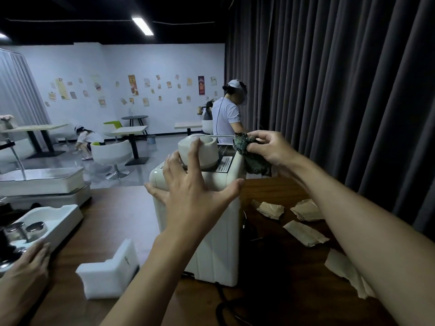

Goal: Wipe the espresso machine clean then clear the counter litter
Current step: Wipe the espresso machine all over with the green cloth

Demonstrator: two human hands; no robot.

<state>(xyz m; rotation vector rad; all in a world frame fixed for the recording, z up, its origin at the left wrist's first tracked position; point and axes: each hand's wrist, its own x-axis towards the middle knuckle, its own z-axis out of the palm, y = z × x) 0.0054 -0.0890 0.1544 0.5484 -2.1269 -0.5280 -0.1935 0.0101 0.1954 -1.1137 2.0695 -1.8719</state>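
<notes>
Dark brown wooden counter (113, 208) runs under everything, its near edge cut off; another person's hand (26, 267) rests at its left beside a white foam tray (58, 222). Torn brown paper scraps (303, 232) lie right of the cream boxy espresso machine (216, 243), whose front faces away, hidden. The left hand (190, 196) spreads its fingers wide over the machine's top, partly covering a white ceramic cup (207, 149); contact is unclear. Farther, the right hand (270, 149) pinches a bunched dark green cloth (254, 161) at the machine's upper right corner

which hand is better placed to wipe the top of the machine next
Right. The right hand grips the cloth at the top edge of the machine; the left hand is spread open by the cup, holding nothing.
</notes>
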